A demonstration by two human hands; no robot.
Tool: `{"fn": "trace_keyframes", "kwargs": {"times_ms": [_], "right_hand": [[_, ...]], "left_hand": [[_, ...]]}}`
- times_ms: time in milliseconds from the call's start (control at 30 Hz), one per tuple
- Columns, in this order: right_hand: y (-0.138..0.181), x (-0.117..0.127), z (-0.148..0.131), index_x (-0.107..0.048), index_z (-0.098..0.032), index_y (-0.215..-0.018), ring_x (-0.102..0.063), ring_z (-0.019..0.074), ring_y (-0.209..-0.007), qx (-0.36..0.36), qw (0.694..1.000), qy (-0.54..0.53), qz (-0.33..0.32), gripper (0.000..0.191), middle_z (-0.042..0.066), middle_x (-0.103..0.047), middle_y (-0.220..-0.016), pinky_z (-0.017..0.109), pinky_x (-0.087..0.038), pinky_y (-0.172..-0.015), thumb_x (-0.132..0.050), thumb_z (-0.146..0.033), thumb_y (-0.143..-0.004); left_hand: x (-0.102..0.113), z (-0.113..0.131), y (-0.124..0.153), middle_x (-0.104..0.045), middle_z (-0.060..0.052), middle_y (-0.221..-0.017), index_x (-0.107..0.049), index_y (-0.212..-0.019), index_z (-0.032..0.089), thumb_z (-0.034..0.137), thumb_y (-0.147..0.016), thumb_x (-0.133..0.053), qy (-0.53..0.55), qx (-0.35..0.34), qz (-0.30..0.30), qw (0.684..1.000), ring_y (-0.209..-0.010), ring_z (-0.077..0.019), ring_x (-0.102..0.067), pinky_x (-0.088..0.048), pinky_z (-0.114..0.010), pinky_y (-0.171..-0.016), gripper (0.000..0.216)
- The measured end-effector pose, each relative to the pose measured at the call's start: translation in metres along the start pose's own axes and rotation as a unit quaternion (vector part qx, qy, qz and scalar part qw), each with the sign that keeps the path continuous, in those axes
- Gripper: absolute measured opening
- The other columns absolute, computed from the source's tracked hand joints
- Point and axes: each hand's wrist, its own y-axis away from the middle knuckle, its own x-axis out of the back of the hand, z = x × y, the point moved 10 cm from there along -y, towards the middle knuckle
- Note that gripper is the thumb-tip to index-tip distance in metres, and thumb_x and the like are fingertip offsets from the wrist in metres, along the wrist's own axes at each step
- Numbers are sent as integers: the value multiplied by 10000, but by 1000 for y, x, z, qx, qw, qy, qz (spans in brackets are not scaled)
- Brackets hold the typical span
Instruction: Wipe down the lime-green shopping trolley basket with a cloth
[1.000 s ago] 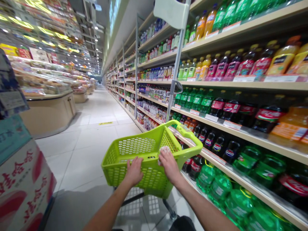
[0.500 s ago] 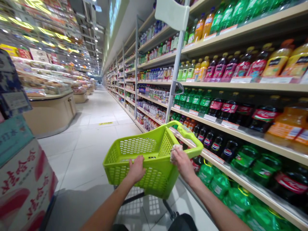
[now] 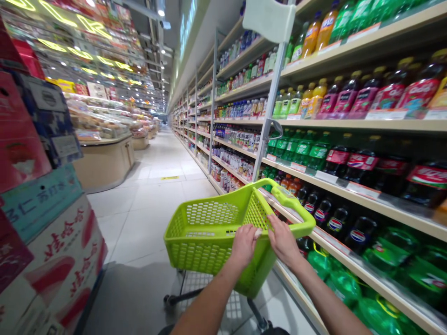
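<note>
basket (image 3: 206, 244) rim — left hand (image 3: 244, 244) and right hand (image 3: 284, 242) gripping it

- Left grip (image 3: 244, 244): bare forearm stretched forward, fingers curled downward, knuckles up.
- Right grip (image 3: 284, 242): forearm angled in from the right, fingers bent, just beside the left.

Lit brightly by yellow neon ceiling strips (image 3: 56, 45); glared softly off glossy pale floor tiles (image 3: 153, 195); bent and blurred toward the edges.

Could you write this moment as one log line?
left hand on basket rim | right hand beside it, same rim | bottle shelves right
</note>
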Motion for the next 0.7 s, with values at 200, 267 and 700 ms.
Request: {"fn": "trace_keyframes", "kwargs": {"times_ms": [200,267,700], "right_hand": [[9,3,-7,-567,-173,-1084,-536,195,-981,33,997,73,-3,334,74,-626,-1034,398,-298,-950,-395,-161,-798],[10,3,-15,-589,-185,-1047,-533,202,-951,27,997,73,3,309,58,-642,-993,401,-283,-943,-409,-167,-796],[9,-17,-48,-588,-206,-1036,-510,208,-979,45,998,46,-18,327,29,-638,-1032,409,-246,-957,-445,-131,-752]], "left_hand": [[58,-92,56,-544,-83,-1138,-552,-1083,196,173,-832,-356,-119,25,20,992,-1053,-203,-461,-363,-378,-927,320],[81,-119,72,-536,-98,-1143,-556,-1080,181,149,-818,-352,-139,64,47,987,-1066,-210,-454,-354,-391,-938,334],[78,-120,68,-507,-66,-1224,-564,-1071,197,84,-757,-346,-95,88,40,991,-1147,-175,-427,-338,-369,-1004,398]]}}
